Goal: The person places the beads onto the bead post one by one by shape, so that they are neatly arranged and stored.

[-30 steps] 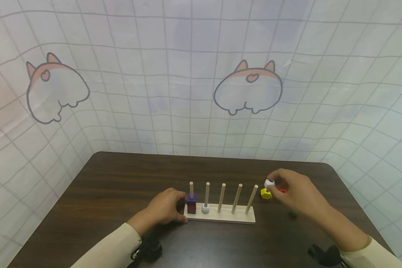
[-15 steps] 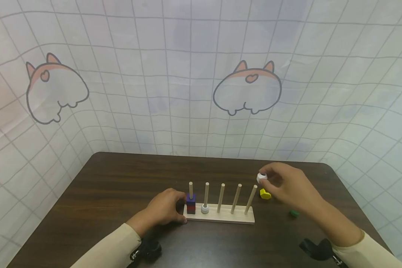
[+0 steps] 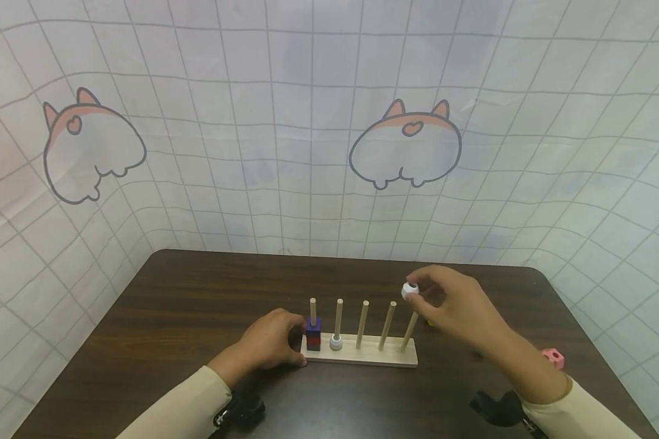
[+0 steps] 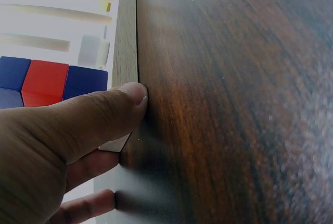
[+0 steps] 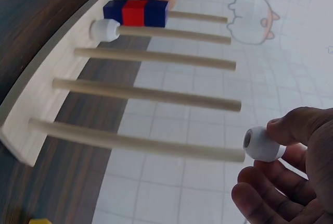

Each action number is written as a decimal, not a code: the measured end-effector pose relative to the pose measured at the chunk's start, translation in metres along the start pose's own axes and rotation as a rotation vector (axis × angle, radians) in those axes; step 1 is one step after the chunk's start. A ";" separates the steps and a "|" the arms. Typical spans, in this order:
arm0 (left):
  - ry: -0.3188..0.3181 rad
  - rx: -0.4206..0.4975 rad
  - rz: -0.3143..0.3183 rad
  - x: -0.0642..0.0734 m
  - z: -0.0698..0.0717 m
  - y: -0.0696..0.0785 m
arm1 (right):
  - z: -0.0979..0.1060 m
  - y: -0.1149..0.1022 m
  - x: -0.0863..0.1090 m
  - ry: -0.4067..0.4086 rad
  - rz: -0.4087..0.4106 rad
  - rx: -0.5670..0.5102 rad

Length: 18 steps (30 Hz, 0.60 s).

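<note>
My left hand (image 3: 269,338) grips the left end of a wooden peg board (image 3: 359,356), thumb on its front edge in the left wrist view. On the leftmost peg is a stack of blue and red cubes (image 5: 136,14), red between two blue. A white bead (image 3: 336,342) sits at the bottom of the second peg. The other pegs carry nothing. Between thumb and fingers, my right hand (image 3: 461,305) pinches another white bead (image 5: 261,145). This bead is right at the tip of the rightmost peg (image 5: 140,143), its hole facing the tip in the right wrist view.
A pinkish-red bead (image 3: 553,358) lies on the dark wooden table (image 3: 198,292), right of my right forearm. Part of a yellow bead (image 3: 431,323) shows below my right hand. Behind the table hangs a white checked cloth (image 3: 285,152).
My right hand has carried the white bead leftward, from over the yellow bead to the rightmost peg's top. The pinkish-red bead has come into sight beside the forearm. My left hand stays put.
</note>
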<state>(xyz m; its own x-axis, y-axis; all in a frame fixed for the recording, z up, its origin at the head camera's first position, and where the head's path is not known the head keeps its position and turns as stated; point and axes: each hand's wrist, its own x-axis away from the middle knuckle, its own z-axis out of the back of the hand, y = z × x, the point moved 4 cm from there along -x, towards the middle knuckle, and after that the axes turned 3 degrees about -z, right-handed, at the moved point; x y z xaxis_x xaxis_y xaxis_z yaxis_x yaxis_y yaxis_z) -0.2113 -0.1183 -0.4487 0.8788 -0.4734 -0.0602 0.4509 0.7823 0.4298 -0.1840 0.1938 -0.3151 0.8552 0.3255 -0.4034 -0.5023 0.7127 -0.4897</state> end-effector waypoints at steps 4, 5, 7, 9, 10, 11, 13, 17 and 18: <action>-0.002 0.000 0.000 0.000 0.000 0.000 | -0.006 -0.007 -0.003 0.001 0.019 -0.030; -0.003 -0.001 0.000 -0.001 0.000 -0.001 | -0.008 -0.008 -0.003 0.001 0.022 -0.036; -0.005 -0.005 0.003 -0.001 -0.001 -0.001 | -0.011 -0.012 -0.004 -0.002 0.036 -0.044; -0.008 -0.008 0.007 -0.001 -0.001 -0.001 | -0.014 -0.015 -0.006 -0.003 0.052 -0.044; -0.008 -0.008 0.008 -0.001 -0.001 -0.001 | -0.015 -0.016 -0.007 -0.004 0.060 -0.046; -0.008 -0.008 0.009 -0.001 -0.001 -0.001 | -0.016 -0.018 -0.008 -0.006 0.066 -0.048; -0.008 -0.009 0.010 -0.001 -0.001 -0.001 | -0.019 -0.020 -0.010 -0.010 0.068 -0.059; -0.007 -0.011 0.012 -0.001 -0.001 -0.001 | -0.023 -0.024 -0.013 -0.024 0.054 -0.086; -0.007 -0.011 0.011 -0.001 -0.001 -0.001 | -0.024 -0.025 -0.013 -0.028 0.053 -0.090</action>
<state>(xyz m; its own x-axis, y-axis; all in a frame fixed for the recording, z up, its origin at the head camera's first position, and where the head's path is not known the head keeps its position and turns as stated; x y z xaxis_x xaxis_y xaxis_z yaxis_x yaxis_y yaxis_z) -0.2122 -0.1182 -0.4500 0.8826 -0.4675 -0.0492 0.4429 0.7920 0.4203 -0.1856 0.1565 -0.3164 0.8297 0.3794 -0.4094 -0.5553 0.6355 -0.5365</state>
